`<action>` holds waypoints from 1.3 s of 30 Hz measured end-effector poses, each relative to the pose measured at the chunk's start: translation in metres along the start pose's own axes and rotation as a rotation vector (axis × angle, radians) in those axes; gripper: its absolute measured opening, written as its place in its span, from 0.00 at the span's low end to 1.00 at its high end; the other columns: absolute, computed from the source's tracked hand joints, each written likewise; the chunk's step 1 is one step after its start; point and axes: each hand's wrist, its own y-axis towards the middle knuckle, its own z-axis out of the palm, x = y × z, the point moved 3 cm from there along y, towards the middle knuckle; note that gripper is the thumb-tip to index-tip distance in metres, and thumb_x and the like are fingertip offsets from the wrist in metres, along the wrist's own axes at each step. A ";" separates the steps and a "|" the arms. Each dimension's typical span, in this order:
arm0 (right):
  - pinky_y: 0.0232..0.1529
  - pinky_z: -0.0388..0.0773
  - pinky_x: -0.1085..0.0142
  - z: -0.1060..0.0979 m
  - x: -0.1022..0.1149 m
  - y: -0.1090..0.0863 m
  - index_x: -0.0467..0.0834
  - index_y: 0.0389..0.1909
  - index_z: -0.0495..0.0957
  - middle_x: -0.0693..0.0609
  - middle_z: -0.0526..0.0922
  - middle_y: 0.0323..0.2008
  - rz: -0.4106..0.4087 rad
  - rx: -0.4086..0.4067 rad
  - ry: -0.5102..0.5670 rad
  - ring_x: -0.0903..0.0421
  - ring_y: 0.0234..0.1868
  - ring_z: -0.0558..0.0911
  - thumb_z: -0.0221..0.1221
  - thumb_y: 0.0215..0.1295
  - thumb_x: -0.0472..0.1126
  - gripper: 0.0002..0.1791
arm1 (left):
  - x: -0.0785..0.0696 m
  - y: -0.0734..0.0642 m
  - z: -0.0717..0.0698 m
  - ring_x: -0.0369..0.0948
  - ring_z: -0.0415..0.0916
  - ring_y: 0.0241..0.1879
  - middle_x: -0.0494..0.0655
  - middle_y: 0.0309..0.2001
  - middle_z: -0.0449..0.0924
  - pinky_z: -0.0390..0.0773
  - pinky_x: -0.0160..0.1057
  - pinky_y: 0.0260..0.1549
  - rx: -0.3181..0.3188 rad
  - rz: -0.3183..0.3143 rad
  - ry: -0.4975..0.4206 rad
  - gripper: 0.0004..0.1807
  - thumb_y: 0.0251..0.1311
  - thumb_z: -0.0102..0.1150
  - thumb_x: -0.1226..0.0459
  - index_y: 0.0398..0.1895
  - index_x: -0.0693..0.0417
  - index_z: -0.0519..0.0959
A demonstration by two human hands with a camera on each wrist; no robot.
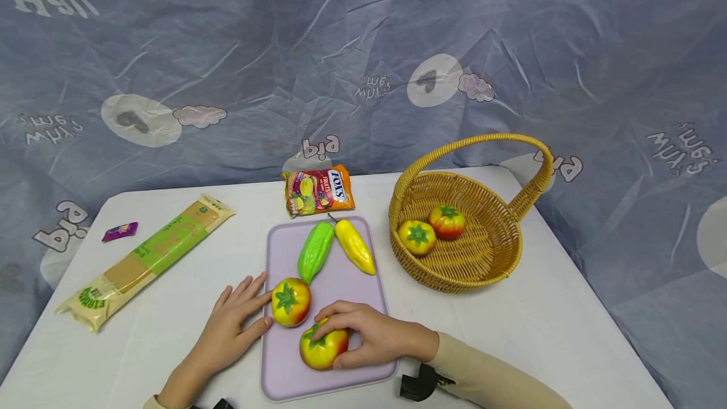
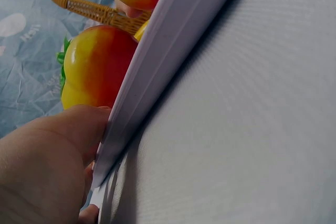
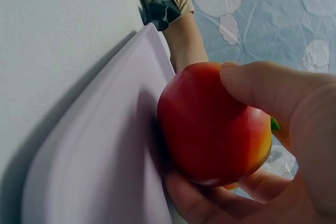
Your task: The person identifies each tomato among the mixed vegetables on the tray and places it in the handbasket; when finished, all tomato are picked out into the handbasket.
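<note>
In the head view my right hand (image 1: pixel 369 333) curls over a yellow-and-red toy persimmon (image 1: pixel 324 351) at the near end of the lilac tray (image 1: pixel 363 292). Thumb and fingers hold it from opposite sides in the right wrist view, with the fruit (image 3: pixel 210 129) close over the tray. My left hand (image 1: pixel 233 327) lies at the tray's left edge, fingers stretched out and fingertips right at the rim. Another toy persimmon (image 1: pixel 291 302) sits beside those fingertips. Farther up the tray lie a green ribbed toy vegetable (image 1: pixel 315 251) and a yellow toy pepper (image 1: pixel 355 247).
A wicker basket (image 1: pixel 454 270) with a tall handle stands right of the tray and contains two toy persimmons (image 1: pixel 446 222). Behind the tray lies an orange candy bag (image 1: pixel 319 190). A long noodle pack (image 1: pixel 147 260) and a small purple packet (image 1: pixel 120 231) lie on the left.
</note>
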 end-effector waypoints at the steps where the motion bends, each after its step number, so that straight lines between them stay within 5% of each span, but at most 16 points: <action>1: 0.65 0.75 0.70 0.000 0.000 0.000 0.47 0.59 0.80 0.47 0.78 0.63 0.002 0.001 0.009 0.57 0.64 0.77 0.68 0.63 0.39 0.22 | 0.000 0.000 0.000 0.67 0.64 0.72 0.55 0.73 0.71 0.54 0.73 0.67 0.001 -0.002 -0.001 0.25 0.61 0.67 0.56 0.62 0.49 0.82; 14: 0.59 0.77 0.75 0.000 0.000 -0.002 0.46 0.60 0.79 0.46 0.77 0.65 0.013 0.016 0.029 0.57 0.64 0.78 0.68 0.64 0.39 0.23 | 0.000 0.000 0.000 0.67 0.65 0.71 0.55 0.73 0.71 0.54 0.74 0.66 -0.010 0.010 -0.002 0.25 0.61 0.68 0.57 0.62 0.49 0.82; 39: 0.63 0.76 0.72 -0.005 0.003 -0.003 0.46 0.60 0.80 0.45 0.77 0.66 0.009 0.038 -0.009 0.55 0.66 0.77 0.69 0.64 0.40 0.23 | 0.002 0.000 0.001 0.66 0.64 0.72 0.54 0.73 0.71 0.52 0.71 0.70 -0.010 -0.008 -0.007 0.25 0.61 0.67 0.57 0.62 0.50 0.82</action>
